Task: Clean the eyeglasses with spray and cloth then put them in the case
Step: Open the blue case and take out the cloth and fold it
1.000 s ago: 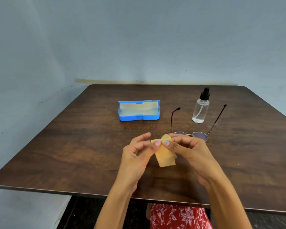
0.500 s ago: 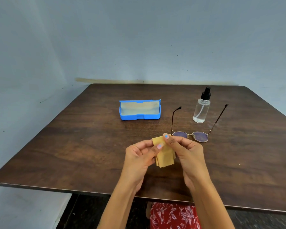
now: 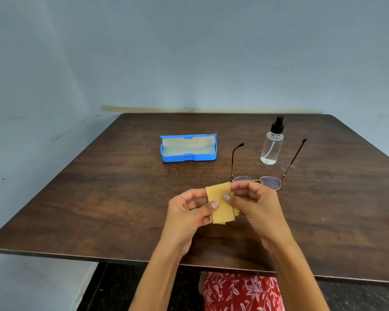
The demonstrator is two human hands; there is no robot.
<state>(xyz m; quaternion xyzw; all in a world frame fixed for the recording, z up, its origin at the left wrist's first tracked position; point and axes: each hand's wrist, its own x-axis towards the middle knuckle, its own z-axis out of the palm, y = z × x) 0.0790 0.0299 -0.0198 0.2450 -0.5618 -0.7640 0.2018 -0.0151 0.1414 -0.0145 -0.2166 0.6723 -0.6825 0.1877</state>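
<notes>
A small yellow cloth (image 3: 220, 204), folded over, is pinched between my left hand (image 3: 186, 212) and my right hand (image 3: 254, 205) just above the table. Right behind my right hand lie the eyeglasses (image 3: 268, 181), lenses toward me and both temples spread open, pointing away. My right hand hides part of the near lens. A clear spray bottle (image 3: 271, 147) with a black nozzle stands upright between the temples' far ends. The blue case (image 3: 188, 149) sits open to the left of the glasses, its pale lining showing.
Everything rests on a dark wooden table (image 3: 99, 198) set against a pale blue wall. The table's front edge runs just under my forearms, and a red floral garment (image 3: 240, 292) shows below it.
Both hands have drawn slightly toward me with the cloth and folded it flatter, so more of its face shows. Glasses, bottle and case have not moved.
</notes>
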